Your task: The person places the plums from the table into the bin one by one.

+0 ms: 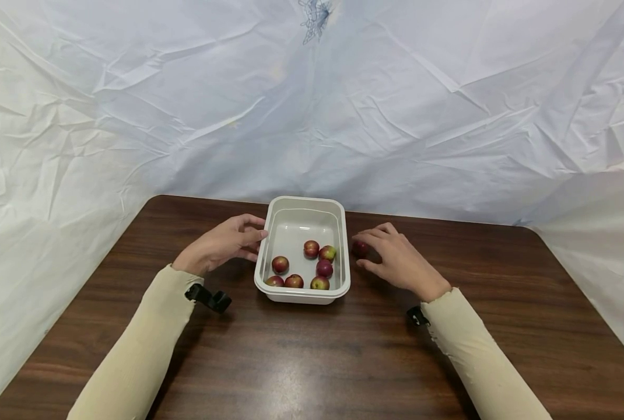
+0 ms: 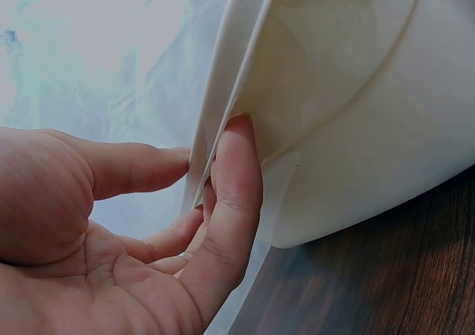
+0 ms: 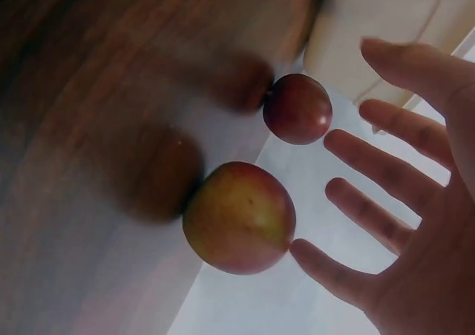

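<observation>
A pale rectangular plastic container [image 1: 304, 201] stands on the table with several red and yellow-green plums [image 1: 294, 281] inside, mostly in its near half. At its left side my left hand [image 1: 228, 242] pinches the rim; the left wrist view shows the thumb against the rim [image 2: 223, 105] and the fingers beneath it. Just right of the container, my right hand [image 1: 396, 259] hovers with fingers spread over a dark red plum [image 1: 361, 249]. In the right wrist view two plums lie on the table near the fingers: a larger yellowish-red plum [image 3: 239, 218] and a darker plum [image 3: 297, 109].
The dark wooden table [image 1: 291, 356] reaches out on both sides and in front of the container. Behind it hangs a wrinkled white sheet [image 1: 301, 128], close to the container's far end. Black straps [image 1: 207, 297] sit at the wrists.
</observation>
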The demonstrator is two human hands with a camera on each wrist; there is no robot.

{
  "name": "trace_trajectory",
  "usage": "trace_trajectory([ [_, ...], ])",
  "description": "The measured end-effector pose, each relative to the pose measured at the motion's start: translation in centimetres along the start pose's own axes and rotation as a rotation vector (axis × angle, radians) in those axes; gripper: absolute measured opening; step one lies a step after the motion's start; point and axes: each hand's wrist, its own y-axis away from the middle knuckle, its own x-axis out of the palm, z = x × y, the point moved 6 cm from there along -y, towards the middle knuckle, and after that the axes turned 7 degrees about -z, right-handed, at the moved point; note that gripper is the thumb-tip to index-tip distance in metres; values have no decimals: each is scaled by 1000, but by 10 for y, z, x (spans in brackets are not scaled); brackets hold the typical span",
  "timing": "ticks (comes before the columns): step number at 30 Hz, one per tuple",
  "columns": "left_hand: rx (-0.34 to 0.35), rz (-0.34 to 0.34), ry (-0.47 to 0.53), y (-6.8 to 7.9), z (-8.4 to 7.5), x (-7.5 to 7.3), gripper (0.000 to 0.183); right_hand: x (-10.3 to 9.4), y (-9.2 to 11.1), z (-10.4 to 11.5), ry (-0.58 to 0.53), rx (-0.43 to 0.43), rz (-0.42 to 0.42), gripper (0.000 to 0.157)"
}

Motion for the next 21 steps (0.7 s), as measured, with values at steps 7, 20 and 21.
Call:
trace_trajectory([
  [7, 5, -1, 5, 0, 0, 0, 49, 6, 0, -2, 11, -4, 35, 46],
  [20, 8, -1, 15, 1, -1, 1, 47, 9, 2, -6, 59, 18, 50, 43],
  [21, 11, 1, 13, 1, -1, 1, 47, 9, 2, -6, 62, 16, 50, 43],
])
